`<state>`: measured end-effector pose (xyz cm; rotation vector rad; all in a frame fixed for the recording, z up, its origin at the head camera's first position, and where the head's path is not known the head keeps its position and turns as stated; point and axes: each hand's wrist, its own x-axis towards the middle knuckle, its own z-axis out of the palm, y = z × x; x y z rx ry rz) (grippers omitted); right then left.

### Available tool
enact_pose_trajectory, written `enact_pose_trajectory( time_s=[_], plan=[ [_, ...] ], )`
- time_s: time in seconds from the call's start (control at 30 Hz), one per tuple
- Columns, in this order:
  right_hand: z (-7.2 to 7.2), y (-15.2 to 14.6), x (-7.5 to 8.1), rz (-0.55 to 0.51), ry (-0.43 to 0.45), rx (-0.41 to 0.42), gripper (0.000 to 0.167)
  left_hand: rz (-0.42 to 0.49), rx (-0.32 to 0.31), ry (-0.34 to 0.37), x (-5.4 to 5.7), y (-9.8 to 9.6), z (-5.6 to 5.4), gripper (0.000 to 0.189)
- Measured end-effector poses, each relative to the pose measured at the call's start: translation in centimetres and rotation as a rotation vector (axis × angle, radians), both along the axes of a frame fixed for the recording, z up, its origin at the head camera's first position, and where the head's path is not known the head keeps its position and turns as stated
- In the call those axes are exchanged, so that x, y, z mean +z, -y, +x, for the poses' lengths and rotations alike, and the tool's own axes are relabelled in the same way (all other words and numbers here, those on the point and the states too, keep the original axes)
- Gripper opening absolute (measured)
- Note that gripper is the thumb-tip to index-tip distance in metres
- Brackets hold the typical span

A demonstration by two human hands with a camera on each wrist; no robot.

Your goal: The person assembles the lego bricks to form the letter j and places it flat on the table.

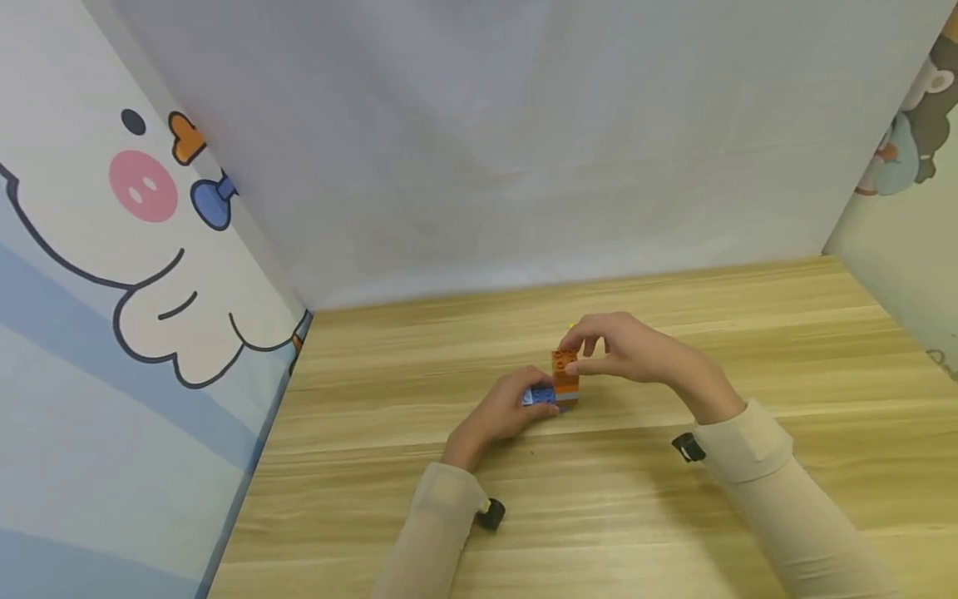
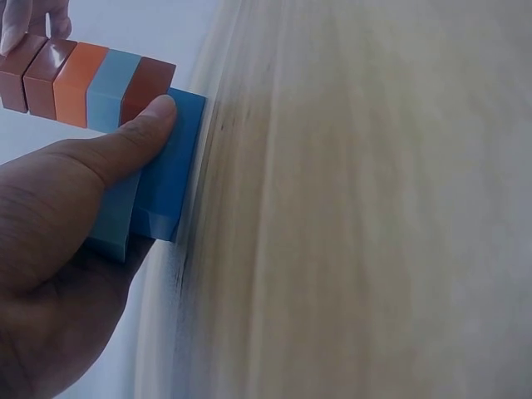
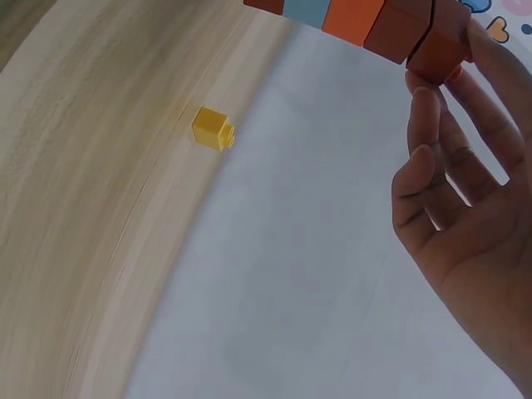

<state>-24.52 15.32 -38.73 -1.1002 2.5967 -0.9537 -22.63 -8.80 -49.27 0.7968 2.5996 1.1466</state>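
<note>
A tower of toy building bricks (image 1: 566, 383) stands upright, with brown, grey-blue and orange layers. Low on its left side are blue bricks (image 1: 540, 396), and my left hand (image 1: 500, 408) grips these, its thumb (image 2: 148, 133) lying along the blue base (image 2: 170, 170) close to the tower's foot. At the top, my right hand (image 1: 632, 348) pinches the uppermost brown brick (image 3: 440, 41) between thumb and fingers. A thin dark seam shows between that brick and the one under it; whether they are pressed fully together I cannot tell.
Behind the tower, a small yellow brick (image 3: 212, 129) lies on the wooden table (image 1: 359, 482), mostly hidden by my right hand in the head view. A pale sheet (image 1: 509, 166) hangs along the table's far edge. Cartoon-printed panels (image 1: 67, 349) stand at both sides.
</note>
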Motion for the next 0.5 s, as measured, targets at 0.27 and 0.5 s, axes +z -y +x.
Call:
enact_pose_trajectory(
  time_s=[0.27,0.5],
  plan=[
    [0.7,0.4,-0.2,-0.024,-0.003,-0.015,0.021,0.006,-0.002,-0.007,0.1,0.3,0.3,0.039],
    [1.3,0.1,-0.6,-0.002,-0.050,-0.040,0.026,-0.005,-0.008,-0.021,0.0,0.0,0.2,0.038]
  ],
)
